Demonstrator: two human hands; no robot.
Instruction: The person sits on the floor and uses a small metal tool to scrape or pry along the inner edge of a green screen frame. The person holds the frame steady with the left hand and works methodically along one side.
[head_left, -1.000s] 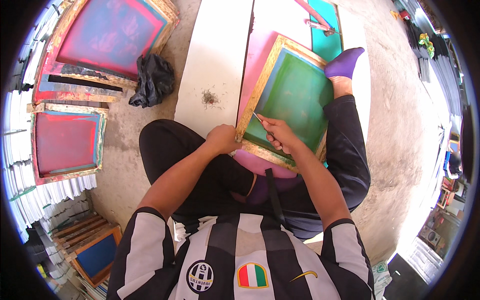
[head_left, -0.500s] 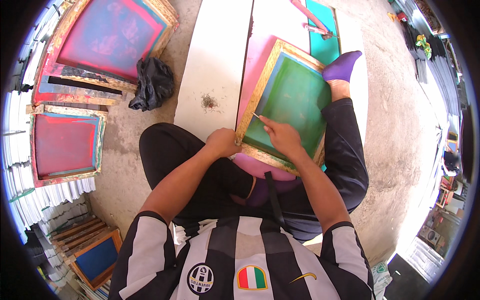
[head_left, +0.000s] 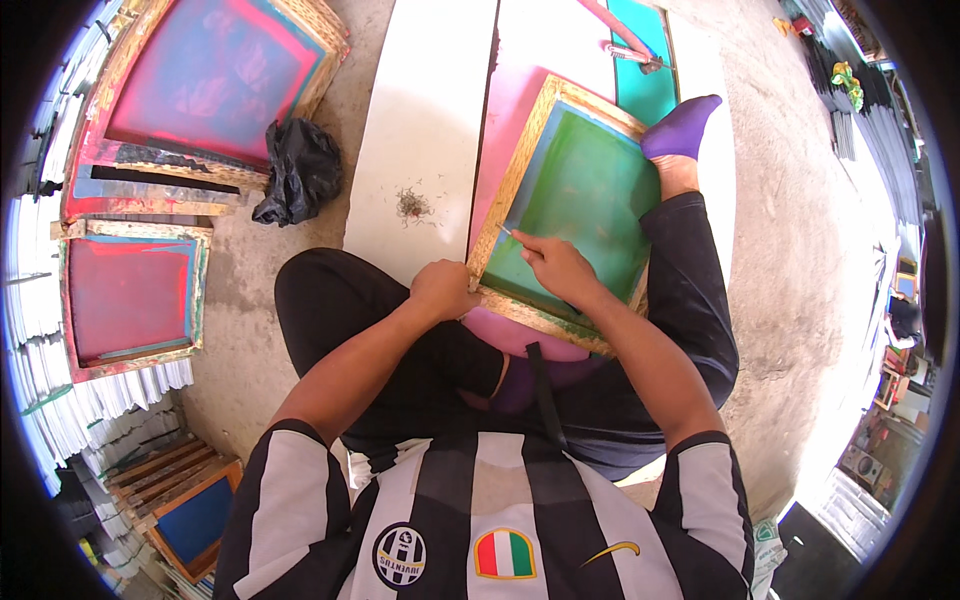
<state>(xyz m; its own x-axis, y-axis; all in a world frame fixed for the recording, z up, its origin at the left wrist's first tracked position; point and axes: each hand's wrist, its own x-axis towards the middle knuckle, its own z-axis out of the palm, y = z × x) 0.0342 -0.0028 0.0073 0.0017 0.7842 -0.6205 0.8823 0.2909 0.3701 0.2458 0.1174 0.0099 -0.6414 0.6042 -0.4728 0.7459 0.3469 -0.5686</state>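
Note:
A wooden-framed printing screen (head_left: 515,185) with green mesh lies tilted across my lap and the board in front of me. My left hand (head_left: 442,290) is closed on its near left corner. Over the mesh, my right hand (head_left: 558,268) pinches a thin tool with a pale metal tip (head_left: 507,230), pointing at the inner edge of the frame's left side. Most of the tool is hidden in the fingers, so its exact kind does not show. My foot in a purple sock (head_left: 680,130) rests against the frame's far right corner.
On the white board (head_left: 425,100) sits a small pile of dark, thin bits (head_left: 412,206). A red-handled tool (head_left: 628,45) lies by a teal panel at the far end. To the left are a black plastic bag (head_left: 298,172) and two pink-meshed screens (head_left: 215,80), (head_left: 135,295).
The tool tip has shifted slightly left and up along the frame's left side. My left hand keeps its hold on the corner.

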